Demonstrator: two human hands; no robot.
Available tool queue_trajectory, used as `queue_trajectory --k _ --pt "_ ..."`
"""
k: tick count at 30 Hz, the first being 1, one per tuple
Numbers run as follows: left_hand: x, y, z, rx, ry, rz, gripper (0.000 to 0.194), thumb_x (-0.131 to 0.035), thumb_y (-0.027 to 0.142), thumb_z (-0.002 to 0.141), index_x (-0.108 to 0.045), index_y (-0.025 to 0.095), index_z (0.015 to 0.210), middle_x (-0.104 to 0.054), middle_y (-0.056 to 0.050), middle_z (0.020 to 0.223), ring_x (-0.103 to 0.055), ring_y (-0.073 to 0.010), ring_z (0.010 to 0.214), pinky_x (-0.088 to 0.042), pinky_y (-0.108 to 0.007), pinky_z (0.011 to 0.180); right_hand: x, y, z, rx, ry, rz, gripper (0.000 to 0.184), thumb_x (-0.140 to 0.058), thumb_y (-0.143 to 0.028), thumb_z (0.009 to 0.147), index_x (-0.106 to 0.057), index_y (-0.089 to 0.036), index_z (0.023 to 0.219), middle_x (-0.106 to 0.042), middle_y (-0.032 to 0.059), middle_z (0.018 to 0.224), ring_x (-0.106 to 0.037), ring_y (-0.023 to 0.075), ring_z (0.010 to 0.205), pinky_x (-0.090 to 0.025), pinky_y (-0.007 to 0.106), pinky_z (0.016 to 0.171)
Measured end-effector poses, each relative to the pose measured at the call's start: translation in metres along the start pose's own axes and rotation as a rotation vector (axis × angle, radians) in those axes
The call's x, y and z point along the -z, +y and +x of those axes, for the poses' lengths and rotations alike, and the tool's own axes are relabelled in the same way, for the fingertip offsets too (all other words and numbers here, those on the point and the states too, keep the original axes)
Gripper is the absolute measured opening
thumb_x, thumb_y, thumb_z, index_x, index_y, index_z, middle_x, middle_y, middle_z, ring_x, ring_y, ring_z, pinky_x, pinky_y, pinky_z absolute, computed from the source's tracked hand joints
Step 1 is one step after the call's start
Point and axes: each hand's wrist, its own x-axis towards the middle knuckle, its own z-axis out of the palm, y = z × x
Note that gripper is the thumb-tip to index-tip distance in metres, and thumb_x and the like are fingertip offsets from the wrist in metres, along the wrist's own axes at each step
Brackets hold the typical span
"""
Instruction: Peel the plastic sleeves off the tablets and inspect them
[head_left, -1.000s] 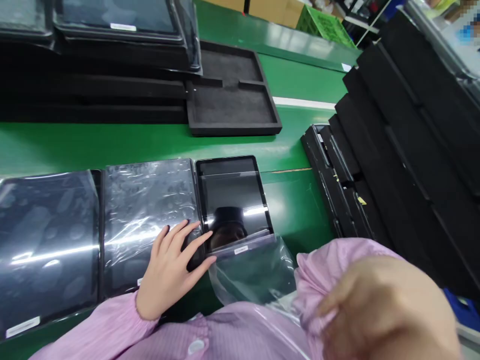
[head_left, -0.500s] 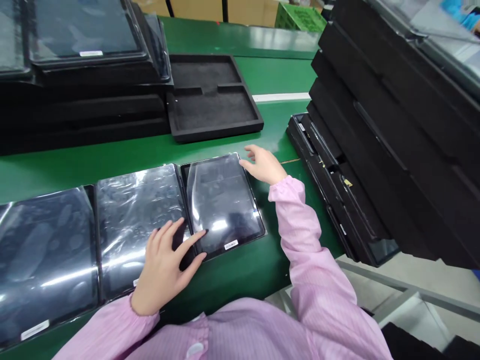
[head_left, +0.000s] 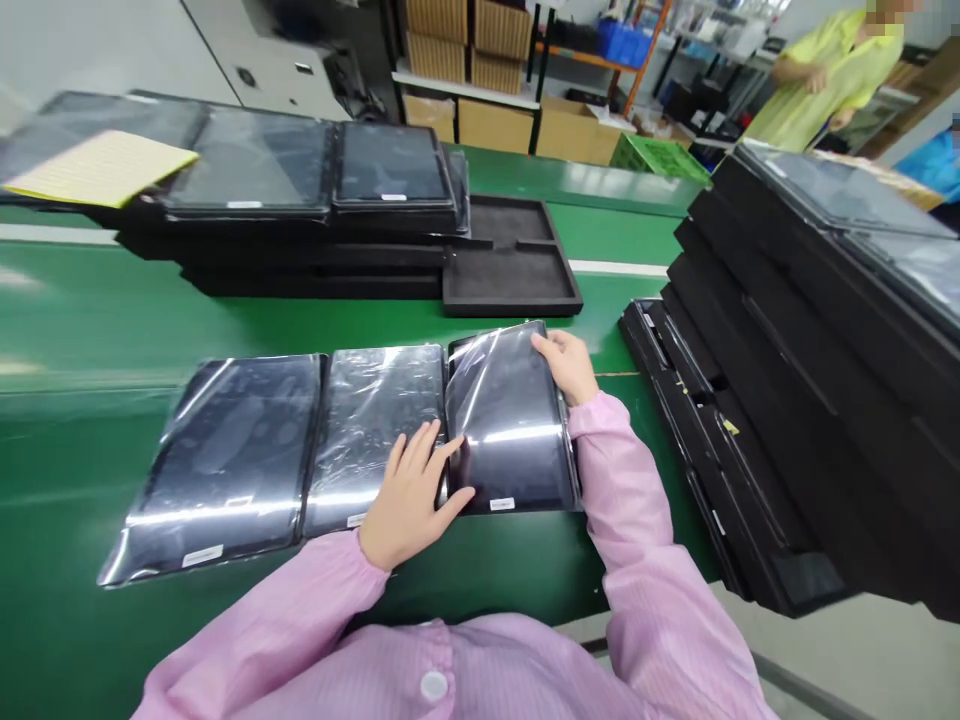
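where the green counter [head_left: 97, 330] runs before shelving [head_left: 472, 85] and cardboard boxes [head_left: 491, 125], three wrapped tablets [head_left: 240, 430] lie in a row, near two stacks of black trays [head_left: 750, 330]. right grip [head_left: 571, 366]: pinched on the rightmost tablet's [head_left: 514, 430] far right corner. left grip [head_left: 409, 500]: spread, grasping nothing, over that tablet's left edge and the middle tablet [head_left: 379, 410].

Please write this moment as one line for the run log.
left hand: across middle tablet and right tablet; right hand: at right tablet's far right corner; left tablet: beside middle tablet; black tray: beyond tablets
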Motion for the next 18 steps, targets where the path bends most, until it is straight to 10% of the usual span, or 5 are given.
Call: queue_trajectory --k 6,10,13,18 --pt "0.007 0.02 0.021 0.38 0.115 -0.853 0.07 -0.054 0.059 0.086 -0.039 0.018 0.142 -0.062 -0.017 0.137 -0.059 -0.0296 0.131 -0.048 -0.047 0.109 0.0 -0.063 -0.052 0.184 0.224 0.201 0.043 -0.073 -0.049 0.074 -0.058 -0.02 0.101 -0.064 -0.005 0.059 -0.058 0.0136 0.053 -0.047 0.025 0.055" --pt "0.019 0.03 0.039 0.635 0.295 -1.14 0.065 -0.062 0.073 0.071 -0.065 0.017 0.103 -0.073 -0.007 0.091 -0.069 -0.0266 0.093 -0.055 -0.035 0.082 -0.015 -0.082 -0.078 0.276 0.368 0.278 0.047 -0.075 -0.049 0.073 -0.056 -0.021 0.105 -0.066 -0.0029 0.063 -0.061 0.0147 0.056 -0.05 0.026 0.055" --pt "0.029 0.03 0.043 0.75 0.338 -1.23 0.063 -0.07 0.08 0.052 -0.061 0.019 0.066 -0.063 -0.001 0.063 -0.061 -0.0199 0.07 -0.05 -0.03 0.068 -0.021 -0.086 -0.091 0.265 0.169 0.22 0.047 -0.074 -0.051 0.076 -0.061 -0.02 0.109 -0.068 -0.001 0.067 -0.062 0.0145 0.057 -0.051 0.026 0.052" --pt "0.038 0.025 0.04 0.863 0.318 -1.406 0.067 -0.074 0.082 0.038 -0.058 0.02 0.057 -0.057 0.002 0.054 -0.051 -0.0149 0.058 -0.042 -0.027 0.058 -0.013 -0.092 -0.11 0.201 -0.329 0.099 0.035 -0.075 -0.05 0.081 -0.074 -0.019 0.097 -0.076 0.0045 0.075 -0.073 0.0181 0.067 -0.063 0.029 0.061"
